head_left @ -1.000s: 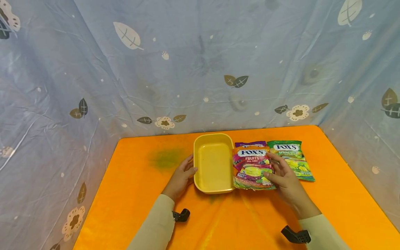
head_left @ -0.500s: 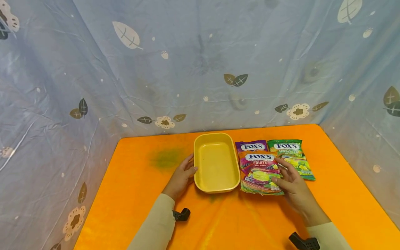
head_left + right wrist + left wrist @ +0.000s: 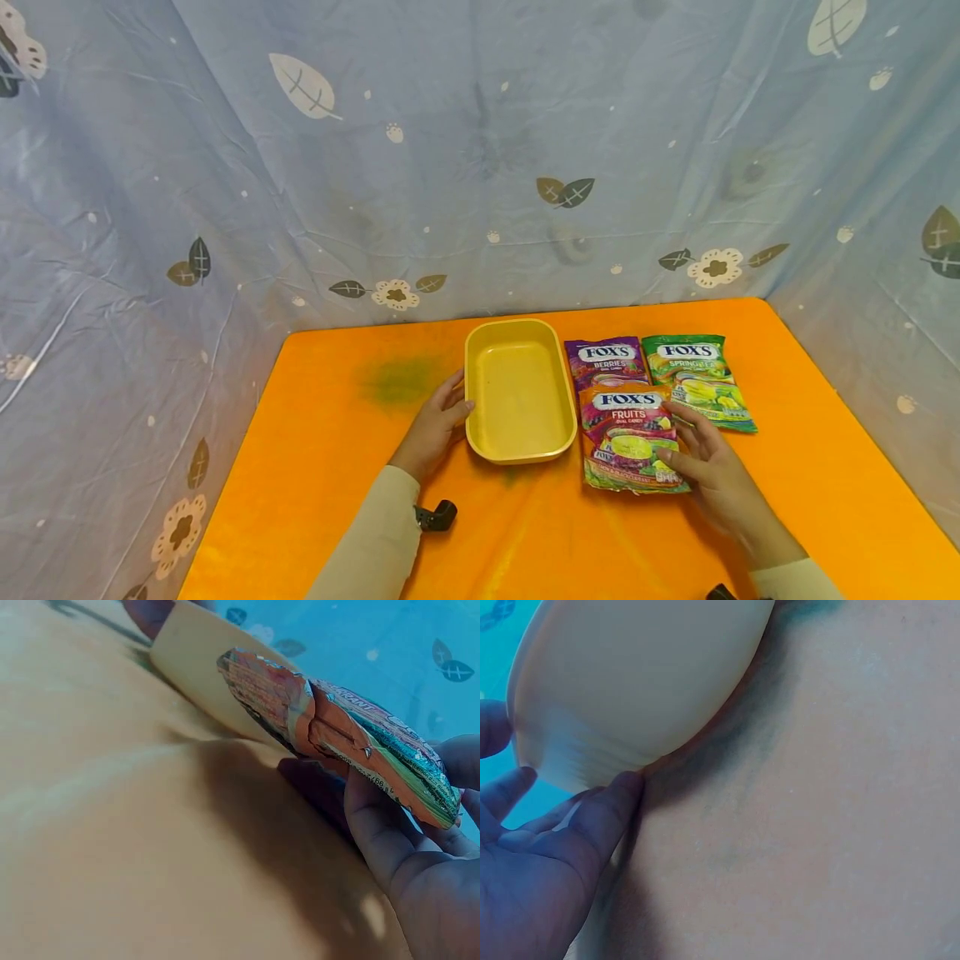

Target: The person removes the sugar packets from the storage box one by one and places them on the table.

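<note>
A yellow tray [image 3: 521, 400] stands on the orange table, its inside bare. My left hand [image 3: 438, 425] holds its left side, thumb at the rim and fingers against the outer wall, as the left wrist view shows. To the tray's right, my right hand [image 3: 712, 467] pinches the right edge of a Fox's Fruits candy bag [image 3: 630, 442]. The right wrist view shows this candy bag [image 3: 345, 735] raised off the table, with a shadow below it. Behind it lie a purple Fox's Berries candy bag [image 3: 607, 360], partly covered, and a green Fox's Spring Tea candy bag [image 3: 697, 379].
The orange table [image 3: 330, 500] has a greenish stain left of the tray. A blue patterned curtain [image 3: 450, 167] rises behind the table and along both sides.
My right hand has moved the Fruits candy bag right and toward me, away from the tray's rim. More of the Berries candy bag shows. My left hand and the tray have stayed put.
</note>
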The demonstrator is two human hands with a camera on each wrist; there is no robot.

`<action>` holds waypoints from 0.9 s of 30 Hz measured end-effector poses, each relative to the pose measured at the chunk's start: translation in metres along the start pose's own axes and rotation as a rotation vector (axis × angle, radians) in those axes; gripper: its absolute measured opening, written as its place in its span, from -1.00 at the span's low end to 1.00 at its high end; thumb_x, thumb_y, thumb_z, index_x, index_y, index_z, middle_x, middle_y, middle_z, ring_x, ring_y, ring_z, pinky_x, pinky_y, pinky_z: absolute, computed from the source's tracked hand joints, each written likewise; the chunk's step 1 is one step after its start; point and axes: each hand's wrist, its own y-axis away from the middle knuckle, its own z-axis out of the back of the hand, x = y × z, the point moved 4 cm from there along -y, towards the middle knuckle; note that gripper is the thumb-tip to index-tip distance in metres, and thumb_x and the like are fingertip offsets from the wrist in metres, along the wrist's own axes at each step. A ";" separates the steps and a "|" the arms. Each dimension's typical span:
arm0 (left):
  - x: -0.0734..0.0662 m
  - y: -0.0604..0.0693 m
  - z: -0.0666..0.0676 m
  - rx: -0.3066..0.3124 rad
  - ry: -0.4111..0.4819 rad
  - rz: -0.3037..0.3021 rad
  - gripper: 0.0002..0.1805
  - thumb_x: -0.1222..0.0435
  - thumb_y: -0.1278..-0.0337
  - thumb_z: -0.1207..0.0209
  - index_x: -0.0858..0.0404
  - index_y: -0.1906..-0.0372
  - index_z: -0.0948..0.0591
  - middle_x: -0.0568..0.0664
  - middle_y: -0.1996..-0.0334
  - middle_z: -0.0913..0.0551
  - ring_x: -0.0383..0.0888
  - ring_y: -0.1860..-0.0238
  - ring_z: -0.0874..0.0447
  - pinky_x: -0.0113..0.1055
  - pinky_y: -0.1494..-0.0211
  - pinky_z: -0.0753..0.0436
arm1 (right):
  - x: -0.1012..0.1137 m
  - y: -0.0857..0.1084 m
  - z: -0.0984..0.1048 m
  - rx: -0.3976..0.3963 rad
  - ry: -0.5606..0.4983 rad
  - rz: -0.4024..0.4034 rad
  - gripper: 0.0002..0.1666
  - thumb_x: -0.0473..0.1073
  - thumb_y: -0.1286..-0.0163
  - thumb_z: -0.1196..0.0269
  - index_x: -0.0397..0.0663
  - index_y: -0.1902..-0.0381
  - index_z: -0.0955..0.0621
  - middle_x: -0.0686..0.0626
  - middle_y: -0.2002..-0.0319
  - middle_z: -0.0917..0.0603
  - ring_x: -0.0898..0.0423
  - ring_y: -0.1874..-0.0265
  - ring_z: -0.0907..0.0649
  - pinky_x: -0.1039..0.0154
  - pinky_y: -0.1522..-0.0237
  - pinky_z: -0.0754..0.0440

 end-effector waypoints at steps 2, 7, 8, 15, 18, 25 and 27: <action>0.000 0.000 0.000 0.003 0.008 0.000 -0.24 0.33 -0.68 -0.14 0.11 -0.78 -0.14 0.24 -0.65 -0.26 0.21 -0.48 -0.47 0.08 -0.41 -0.58 | -0.004 0.004 0.000 0.008 0.012 -0.015 -0.18 -0.46 -0.66 -0.13 0.07 -0.73 -0.20 0.03 -0.68 -0.04 -0.15 -0.71 0.25 0.47 -0.24 -0.53; 0.001 -0.001 0.001 0.007 0.009 -0.005 -0.25 0.32 -0.69 -0.13 0.10 -0.78 -0.14 0.24 -0.65 -0.26 0.21 -0.49 -0.47 0.09 -0.42 -0.57 | -0.013 0.010 -0.002 0.008 -0.022 -0.017 -0.19 -0.49 -0.65 -0.11 0.03 -0.72 -0.21 0.11 -0.62 -0.12 -0.06 -0.69 0.15 0.43 -0.25 -0.55; 0.001 -0.001 0.002 0.008 0.009 -0.005 -0.25 0.32 -0.69 -0.13 0.10 -0.78 -0.14 0.23 -0.65 -0.26 0.21 -0.49 -0.47 0.09 -0.42 -0.57 | -0.014 0.010 -0.003 0.004 -0.030 -0.015 -0.20 -0.49 -0.64 -0.11 0.02 -0.71 -0.22 0.13 -0.59 -0.16 -0.01 -0.66 0.06 0.41 -0.25 -0.57; 0.002 -0.001 0.002 0.009 0.004 -0.005 -0.25 0.32 -0.68 -0.13 0.10 -0.78 -0.15 0.23 -0.64 -0.28 0.21 -0.48 -0.48 0.09 -0.41 -0.58 | -0.021 0.016 -0.004 -0.017 -0.030 -0.053 -0.22 -0.49 -0.64 -0.13 0.00 -0.69 -0.23 0.17 -0.50 -0.24 -0.02 -0.55 -0.04 0.38 -0.14 -0.61; 0.003 -0.001 0.002 0.009 0.000 -0.003 -0.25 0.31 -0.68 -0.14 0.10 -0.78 -0.15 0.22 -0.64 -0.28 0.21 -0.48 -0.48 0.08 -0.41 -0.59 | -0.022 0.020 -0.005 -0.002 -0.030 -0.052 -0.23 -0.49 -0.64 -0.12 -0.04 -0.68 -0.21 0.17 -0.49 -0.26 0.04 -0.54 -0.09 0.37 -0.09 -0.63; 0.004 -0.001 0.004 0.013 -0.009 -0.003 -0.24 0.30 -0.68 -0.13 0.10 -0.78 -0.14 0.23 -0.64 -0.28 0.21 -0.48 -0.48 0.07 -0.41 -0.59 | -0.022 0.025 -0.004 -0.050 0.073 -0.067 -0.27 -0.45 -0.63 -0.17 -0.15 -0.64 -0.23 0.20 -0.42 -0.36 0.30 -0.29 -0.39 0.34 -0.02 -0.69; 0.004 0.000 0.003 0.013 -0.011 -0.002 -0.25 0.30 -0.68 -0.14 0.09 -0.78 -0.15 0.22 -0.64 -0.28 0.20 -0.47 -0.49 0.07 -0.41 -0.59 | -0.019 0.026 -0.004 -0.068 0.138 -0.083 -0.25 -0.41 -0.63 -0.20 -0.23 -0.65 -0.20 0.12 -0.44 -0.34 0.35 -0.26 -0.43 0.33 -0.05 -0.70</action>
